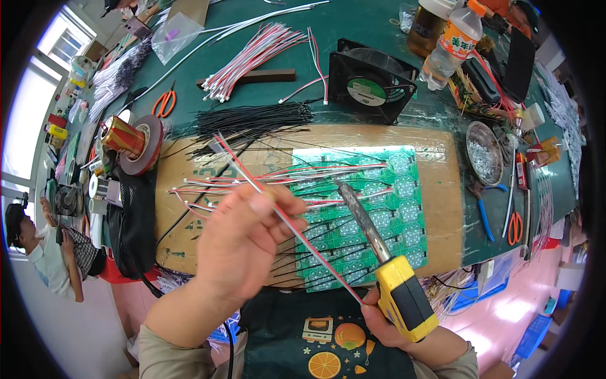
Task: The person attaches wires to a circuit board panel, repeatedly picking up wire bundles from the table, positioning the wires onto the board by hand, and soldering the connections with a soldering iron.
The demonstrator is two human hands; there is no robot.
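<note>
My left hand [237, 246] pinches a red-and-white wire lead [312, 251] between thumb and fingers, above the work area. The lead slants from upper left down to my right hand [390, 325], whose fingertips meet its lower end. That same hand grips a yellow-and-black soldering iron [404, 297], its metal tip pointing up and left over a green circuit board panel [413, 218]. Several more red-and-white leads [328, 170] lie across the panel and the cardboard sheet [442, 183] under it. Thin black wires [322, 230] stick out along the panel's left part.
Behind the cardboard lie black wires [252, 117], bundled leads [252, 60] and a black fan [369, 91]. A solder spool [148, 148] with a can stands left. At right are a metal dish [485, 155], blue-handled pliers [485, 218] and orange scissors [516, 227]. Another person [47, 252] sits far left.
</note>
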